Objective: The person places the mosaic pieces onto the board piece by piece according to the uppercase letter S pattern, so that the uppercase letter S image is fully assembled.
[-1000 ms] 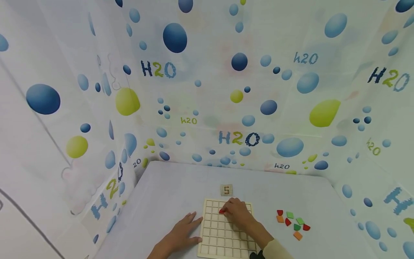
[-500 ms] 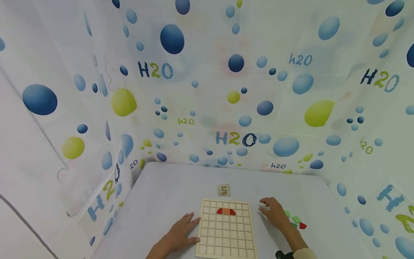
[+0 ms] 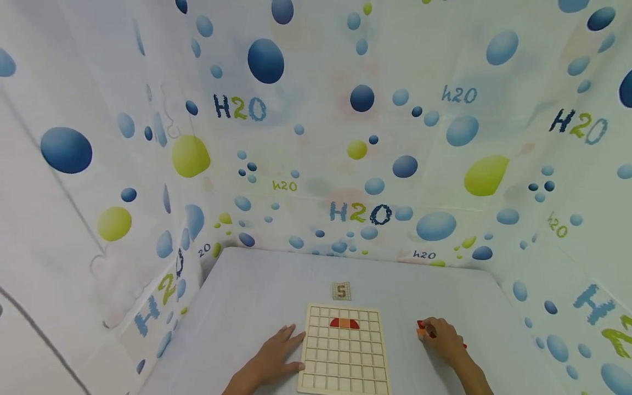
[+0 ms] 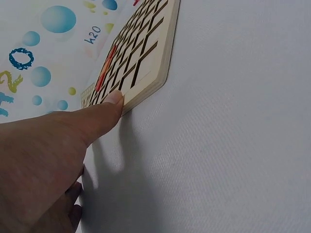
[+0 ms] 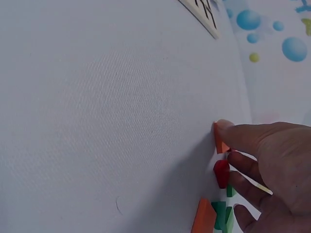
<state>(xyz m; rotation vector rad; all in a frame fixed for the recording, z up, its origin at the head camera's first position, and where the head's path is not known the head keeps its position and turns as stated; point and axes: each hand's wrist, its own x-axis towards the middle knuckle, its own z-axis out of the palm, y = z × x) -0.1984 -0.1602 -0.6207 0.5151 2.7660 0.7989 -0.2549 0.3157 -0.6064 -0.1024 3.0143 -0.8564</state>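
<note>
A pale wooden grid board (image 3: 344,373) lies on the table, with an orange square (image 3: 344,323) between two red rounded pieces (image 3: 334,322) in an upper row. My left hand (image 3: 276,354) is spread at the board's left side; its thumb presses the edge near the corner, as the left wrist view shows. Off to the board's right, my right hand (image 3: 444,340) bends over the loose pieces, thumb and finger pinching an orange square tile (image 5: 219,138). Beside those fingers, a red piece (image 5: 222,173), a green piece (image 5: 219,213) and another orange tile (image 5: 204,217) rest on the cloth.
Behind the board is a small square card (image 3: 341,291) marked with an S or 5 shape. A white cloth (image 3: 257,285) covers the table. Printed curtains (image 3: 316,137) with bubbles and H2O lettering enclose the back and sides.
My right hand has gone from the board out to the right and down onto the loose pieces. A red piece it was placing now sits in the row. The left hand keeps its place.
</note>
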